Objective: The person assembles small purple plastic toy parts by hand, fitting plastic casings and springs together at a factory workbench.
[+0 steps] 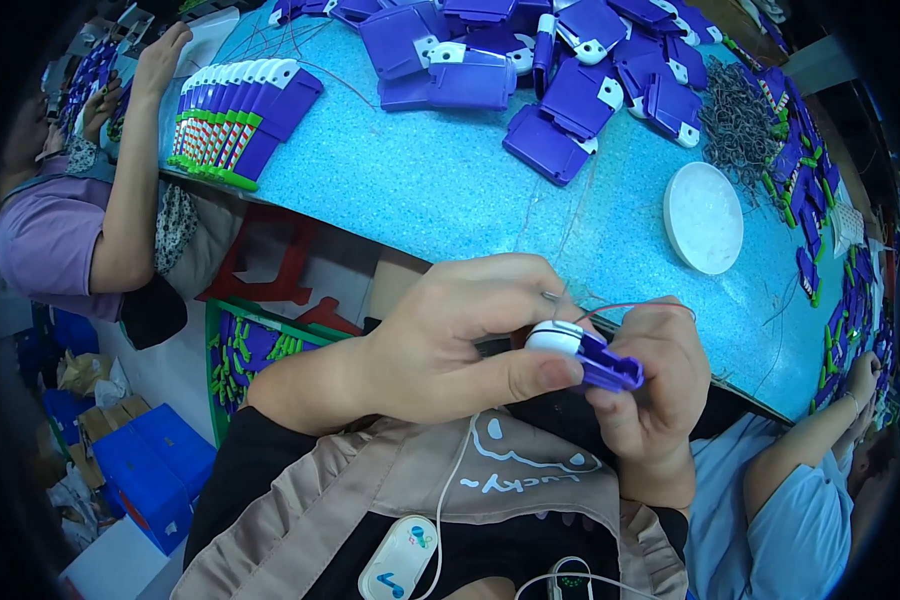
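Observation:
Just off the table's near edge, my left hand grips the white end of a small purple and white plastic case, its thumb along the near side. My right hand pinches the purple end of the same case. A thin dark red wire runs out from the white end and over the right fingers. By the left index finger a small metal tip shows; the rest of it is hidden. Many similar purple cases with white ends lie heaped at the far side of the table.
On the blue table, a row of purple, white and green pieces stands left. At right are a white bowl and grey metal bits. A green crate sits lower left. Other people's arms are on both sides.

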Demonstrator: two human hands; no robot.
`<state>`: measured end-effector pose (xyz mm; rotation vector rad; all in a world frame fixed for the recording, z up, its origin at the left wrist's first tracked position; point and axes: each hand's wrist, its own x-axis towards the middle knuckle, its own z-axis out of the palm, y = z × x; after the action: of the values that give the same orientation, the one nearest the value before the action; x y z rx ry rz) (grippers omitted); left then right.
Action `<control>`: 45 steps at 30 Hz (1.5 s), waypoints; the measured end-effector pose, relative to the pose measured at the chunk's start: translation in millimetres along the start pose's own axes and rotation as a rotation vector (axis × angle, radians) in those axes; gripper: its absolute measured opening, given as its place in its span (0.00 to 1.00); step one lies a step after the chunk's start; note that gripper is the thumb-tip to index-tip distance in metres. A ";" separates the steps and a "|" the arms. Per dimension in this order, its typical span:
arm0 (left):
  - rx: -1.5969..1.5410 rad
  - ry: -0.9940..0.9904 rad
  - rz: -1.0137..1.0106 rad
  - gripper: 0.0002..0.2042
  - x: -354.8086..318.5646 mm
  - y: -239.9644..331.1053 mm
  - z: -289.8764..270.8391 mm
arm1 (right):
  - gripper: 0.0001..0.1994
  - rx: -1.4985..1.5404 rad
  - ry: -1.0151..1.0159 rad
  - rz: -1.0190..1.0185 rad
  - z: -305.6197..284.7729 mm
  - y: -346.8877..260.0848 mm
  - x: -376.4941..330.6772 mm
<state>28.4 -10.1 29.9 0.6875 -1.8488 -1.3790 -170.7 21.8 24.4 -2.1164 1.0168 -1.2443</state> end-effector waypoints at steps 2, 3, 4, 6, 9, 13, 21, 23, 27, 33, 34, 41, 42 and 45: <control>-0.037 -0.023 0.082 0.14 -4.0 -5.8 -0.2 | 0.13 0.015 0.002 0.013 3.5 -3.2 -0.4; -0.017 0.081 0.144 0.13 -5.1 -9.0 5.6 | 0.13 0.035 -0.006 0.022 5.0 -3.7 -0.7; -0.019 0.080 0.142 0.13 -5.6 -8.8 5.1 | 0.13 0.052 -0.014 0.032 5.7 -3.6 -1.3; 0.064 0.052 0.177 0.14 -6.6 -7.2 3.1 | 0.13 0.060 -0.006 0.040 7.6 -2.7 -3.0; 0.063 0.075 0.183 0.15 -8.3 -5.8 4.6 | 0.13 0.049 -0.006 0.039 8.4 -3.2 -3.4; 0.053 0.033 0.081 0.15 -9.3 -6.0 2.4 | 0.15 -0.047 -0.078 0.093 -1.4 -2.1 -3.2; -0.676 0.298 -0.109 0.13 -9.0 -20.0 13.7 | 0.18 -0.099 -0.270 0.050 10.5 5.7 1.1; -0.803 0.288 -0.200 0.14 -12.4 -17.4 17.7 | 0.24 0.114 0.053 0.341 14.9 -3.4 -1.2; -1.041 0.239 -0.365 0.15 -16.4 -19.3 25.3 | 0.37 0.344 0.013 0.320 10.7 -5.9 -2.4; -1.272 0.124 -0.466 0.18 -8.9 -4.6 23.1 | 0.44 0.541 0.016 0.149 22.7 13.3 19.8; -1.272 0.128 -0.461 0.18 -9.6 -7.0 22.7 | 0.43 0.589 -0.048 -0.023 25.4 19.6 25.5; -1.311 0.188 -0.379 0.15 -7.3 -19.2 4.2 | 0.69 0.830 0.193 0.135 48.1 2.2 16.3; -1.261 0.199 -0.254 0.13 -4.2 -21.1 -1.7 | 0.69 0.839 0.186 0.123 44.8 5.3 19.0; -0.564 0.456 -0.229 0.12 -3.7 -18.6 -28.5 | 0.51 0.091 -0.066 0.341 24.2 26.8 28.0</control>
<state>53.4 -28.9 16.0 0.8385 -0.9861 -1.6269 -150.2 -15.9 8.7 -1.8087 1.2068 -1.0265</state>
